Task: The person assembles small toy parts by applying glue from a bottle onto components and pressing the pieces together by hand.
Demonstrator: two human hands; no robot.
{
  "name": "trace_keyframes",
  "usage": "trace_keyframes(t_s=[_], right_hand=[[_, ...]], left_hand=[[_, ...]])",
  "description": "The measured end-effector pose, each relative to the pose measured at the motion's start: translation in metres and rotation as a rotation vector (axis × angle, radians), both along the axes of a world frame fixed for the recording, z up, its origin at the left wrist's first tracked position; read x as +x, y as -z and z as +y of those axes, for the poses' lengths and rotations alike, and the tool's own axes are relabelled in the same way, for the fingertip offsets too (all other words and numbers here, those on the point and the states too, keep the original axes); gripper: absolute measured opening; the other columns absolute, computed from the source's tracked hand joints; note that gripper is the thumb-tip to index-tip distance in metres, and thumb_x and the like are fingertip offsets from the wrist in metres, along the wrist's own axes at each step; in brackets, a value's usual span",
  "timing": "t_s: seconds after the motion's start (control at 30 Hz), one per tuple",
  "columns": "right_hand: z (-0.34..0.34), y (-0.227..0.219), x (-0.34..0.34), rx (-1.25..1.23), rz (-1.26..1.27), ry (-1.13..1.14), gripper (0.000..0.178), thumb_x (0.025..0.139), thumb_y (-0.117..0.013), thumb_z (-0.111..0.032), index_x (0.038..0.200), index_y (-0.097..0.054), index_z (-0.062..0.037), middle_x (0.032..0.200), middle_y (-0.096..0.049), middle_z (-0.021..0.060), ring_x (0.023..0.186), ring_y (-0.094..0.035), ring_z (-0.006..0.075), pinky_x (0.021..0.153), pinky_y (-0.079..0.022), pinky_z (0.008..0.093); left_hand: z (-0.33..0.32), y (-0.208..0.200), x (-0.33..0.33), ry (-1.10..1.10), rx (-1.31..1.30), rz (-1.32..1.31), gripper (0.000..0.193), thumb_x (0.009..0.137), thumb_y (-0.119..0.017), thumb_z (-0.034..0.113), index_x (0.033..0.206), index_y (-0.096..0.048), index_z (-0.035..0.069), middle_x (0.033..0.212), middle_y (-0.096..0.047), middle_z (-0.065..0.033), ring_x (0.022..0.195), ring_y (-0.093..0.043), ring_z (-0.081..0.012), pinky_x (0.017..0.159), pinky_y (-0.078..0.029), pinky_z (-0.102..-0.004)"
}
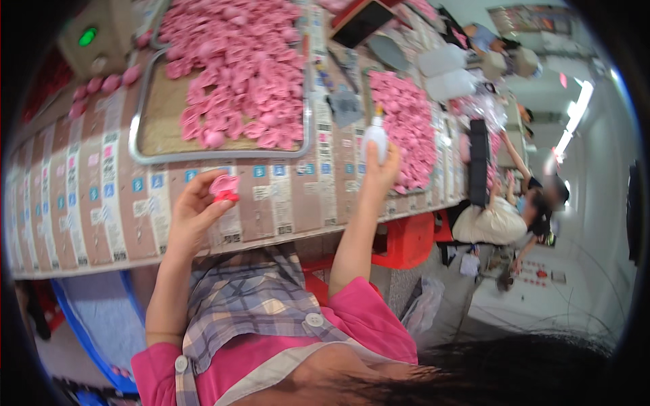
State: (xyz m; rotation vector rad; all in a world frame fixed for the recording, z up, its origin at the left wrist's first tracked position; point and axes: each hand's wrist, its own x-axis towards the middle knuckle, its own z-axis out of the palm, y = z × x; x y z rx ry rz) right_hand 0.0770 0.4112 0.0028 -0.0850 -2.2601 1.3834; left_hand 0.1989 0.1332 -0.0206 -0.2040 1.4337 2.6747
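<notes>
My left hand (191, 213) is closed in a pinch on a small pink plastic piece (225, 184) with a redder lower part, held just off the near rim of the metal tray (220, 158). To the right, my right hand (384, 169) wraps round a white squeeze bottle (374, 141), its yellow-orange tip pointing up and away from me. Many pink plastic pieces (240, 74) are heaped in the metal tray, leaving its left part bare. Beside the bottle, a second heap of smaller pink pieces (406, 135) lies on another tray.
A row of pink balls (110, 84) runs near a machine with a green light (88, 36) at the far left. White plastic containers (447, 74) and a dark-screened device (362, 24) stand at the back. Red stools (409, 243) sit under the table edge; other people work at the right.
</notes>
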Motion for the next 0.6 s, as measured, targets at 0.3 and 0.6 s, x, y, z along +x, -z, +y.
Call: trace_keyframes(t_s=[0.3, 0.6], right_hand=[[0.009, 0.046, -0.028, 0.345, -0.08, 0.152, 0.033, 0.079, -0.056, -0.027, 0.095, -0.056, 0.0011, 0.088, -0.057, 0.018, 0.085, -0.054, 0.0308, 0.076, -0.04, 0.0362], [0.078, 0.003, -0.074, 0.931, 0.034, 0.068, 0.021, 0.068, -0.057, -0.007, 0.089, -0.058, -0.0031, 0.086, -0.057, 0.013, 0.084, -0.051, 0.03, 0.075, -0.04, 0.0386]], left_hand=[[0.002, 0.003, -0.005, -0.007, 0.0, -0.018, 0.045, 0.073, -0.062, 0.004, 0.113, -0.044, -0.001, 0.102, -0.054, -0.0088, 0.089, -0.056, -0.0166, 0.08, -0.045, -0.0282], [0.004, 0.006, -0.009, -0.036, -0.074, -0.025, 0.047, 0.075, -0.062, 0.011, 0.117, -0.043, 0.001, 0.106, -0.054, -0.0094, 0.086, -0.058, -0.0134, 0.078, -0.047, -0.0262]])
